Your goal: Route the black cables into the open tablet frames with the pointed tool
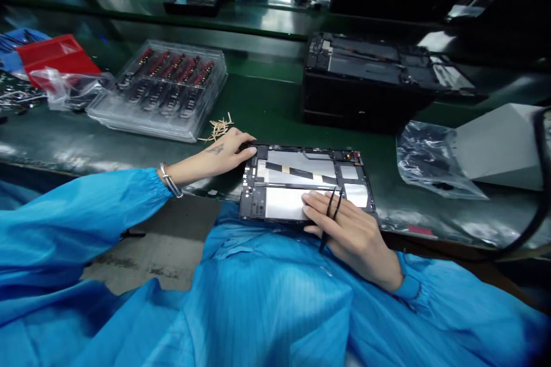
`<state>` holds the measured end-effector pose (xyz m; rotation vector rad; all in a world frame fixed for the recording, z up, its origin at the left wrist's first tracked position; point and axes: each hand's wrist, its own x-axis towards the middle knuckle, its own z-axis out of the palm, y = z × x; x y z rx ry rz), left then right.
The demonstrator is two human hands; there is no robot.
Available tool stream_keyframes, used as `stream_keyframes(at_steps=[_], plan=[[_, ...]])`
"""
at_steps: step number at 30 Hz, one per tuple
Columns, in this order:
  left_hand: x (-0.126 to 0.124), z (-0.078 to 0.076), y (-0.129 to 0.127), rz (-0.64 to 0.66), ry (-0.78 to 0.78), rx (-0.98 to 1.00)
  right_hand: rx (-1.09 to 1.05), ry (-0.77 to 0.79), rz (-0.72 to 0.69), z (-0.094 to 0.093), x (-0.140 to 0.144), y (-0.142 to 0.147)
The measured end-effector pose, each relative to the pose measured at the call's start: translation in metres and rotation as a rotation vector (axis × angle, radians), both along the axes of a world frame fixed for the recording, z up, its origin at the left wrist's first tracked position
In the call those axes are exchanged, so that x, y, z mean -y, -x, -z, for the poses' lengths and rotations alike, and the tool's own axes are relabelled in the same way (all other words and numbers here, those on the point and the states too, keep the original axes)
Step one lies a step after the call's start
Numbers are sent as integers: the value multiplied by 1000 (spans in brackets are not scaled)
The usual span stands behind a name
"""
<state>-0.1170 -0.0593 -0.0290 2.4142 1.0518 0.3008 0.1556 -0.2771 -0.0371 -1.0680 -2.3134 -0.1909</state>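
An opened tablet [284, 202] lies at the front edge of the green bench, its silver battery cells and dark strips of tape facing up. My left hand [230, 152] grips the tablet's upper left corner between thumb and fingers. Across the lower middle of the tablet rests my right hand [348, 226], its fingertips on a silver cell. Black tweezers [330, 215] are held between the fingers of this hand, tips pointing up and away from me. The underside of the tablet is hidden.
Left of the tablet stand clear plastic trays [150, 114] of small parts, with thin tan strips [219, 128] beside them. A stack of tablet units [365, 86] rises behind. To the right are a plastic bag [424, 155] and a white box [501, 146]. Co-workers sit across the bench.
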Motion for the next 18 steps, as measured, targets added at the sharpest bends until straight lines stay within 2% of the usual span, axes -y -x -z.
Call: stream_keyframes(at_steps=[3, 7, 9, 11, 13, 15, 18], plan=[[14, -10, -2, -113, 180, 113, -30, -12, -7, 8, 2, -1], [49, -35, -2, -199, 684, 393, -16, -117, -31, 15, 1, 0], [65, -47, 3, -266, 800, 524, 13, -195, -43, 14, -3, 3], [73, -57, 13, -366, 753, 637, 16, -269, -60, 9, -12, 7], [68, -68, 29, -496, 647, 721, -16, -333, -90, 1, -24, 8], [51, -82, 48, -644, 516, 774, -49, -382, -121, -7, -40, 5], [3, -108, 75, -781, 250, 784, -77, -395, -132, -14, -68, -7]])
